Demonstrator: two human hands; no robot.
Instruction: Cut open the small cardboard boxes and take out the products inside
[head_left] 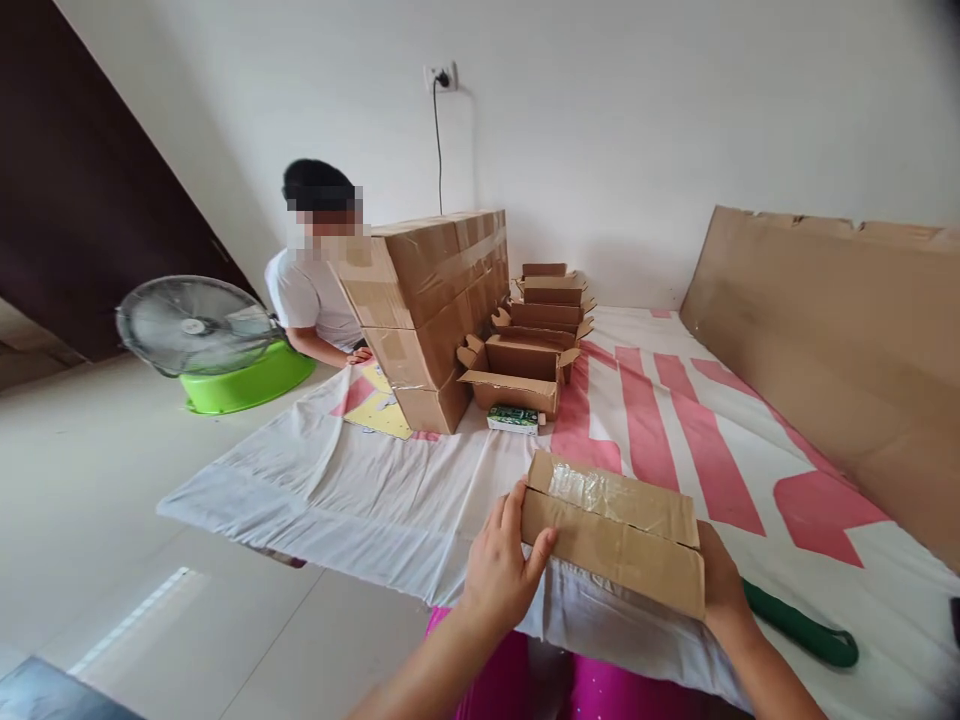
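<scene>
Head view: A person's two bare hands work at the near edge of a table covered by a white cloth [397, 520] with pink-red marks.
Closed box: One small brown cardboard box [611, 545] lies lengthwise between the hands, tilted down to the right, with shiny clear tape [581, 487] across part of it. Whether it rests on the cloth or is lifted slightly is hard to tell.
Left hand: The left hand [504, 560] is partly open around the box's left end, thumb apart from the fingers and laid against the near side.
Right hand: The right hand [724, 580] grips the opposite end; its fingers are mostly hidden behind the cardboard, so how far they curl cannot be told.
Green handle: Just beside the right wrist lies a dark green handle [806, 625].
Open boxes: Beyond the hands, a row of open boxes [510, 395] with raised flaps runs toward the wall [600, 140]. A small green-and-white carton [514, 420] sits in front of the nearest.
Stack: Left of that row stand taped boxes [427, 345], three high at the near end.
Far side: A co-worker in a white shirt [311, 295] sits behind the stack, one hand [358, 355] at the table's edge near a yellow sheet [379, 415].
Floor: A fan [199, 328] with a lime-green base stands at left.
Right side: A large cardboard panel [832, 360] stands upright.
</scene>
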